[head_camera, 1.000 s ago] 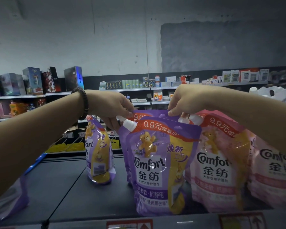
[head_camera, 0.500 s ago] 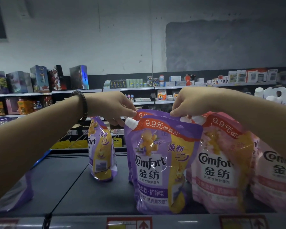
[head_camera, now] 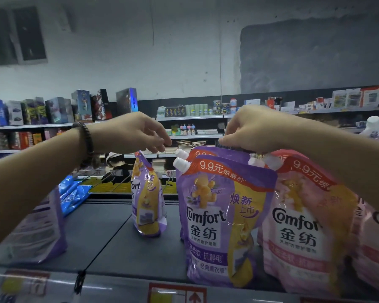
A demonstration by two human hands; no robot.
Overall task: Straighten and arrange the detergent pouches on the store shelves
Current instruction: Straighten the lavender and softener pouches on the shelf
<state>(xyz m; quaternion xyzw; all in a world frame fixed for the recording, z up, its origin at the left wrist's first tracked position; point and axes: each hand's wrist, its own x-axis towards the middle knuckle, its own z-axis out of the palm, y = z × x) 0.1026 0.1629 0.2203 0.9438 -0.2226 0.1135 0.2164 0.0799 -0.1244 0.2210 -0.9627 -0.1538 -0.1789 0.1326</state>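
Note:
A purple Comfort pouch (head_camera: 219, 226) stands upright at the front of the dark shelf (head_camera: 123, 243), with a second purple pouch (head_camera: 219, 152) right behind it. My right hand (head_camera: 249, 130) pinches the top edge of that rear purple pouch. My left hand (head_camera: 131, 133) hovers with loosely curled fingers just above a lone purple pouch (head_camera: 148, 200) that stands turned sideways further back; it holds nothing. Pink Comfort pouches (head_camera: 300, 228) stand to the right, touching the purple ones.
Another purple pouch (head_camera: 35, 232) sits at the shelf's left end under my left forearm. Blue packs (head_camera: 74, 195) lie behind it. Price labels (head_camera: 175, 294) run along the front rail. Far shelves hold boxes and bottles.
My left hand has let go of the purple pouches' left corner and shifted left, above the lone sideways pouch. My right hand stays on the pouch tops.

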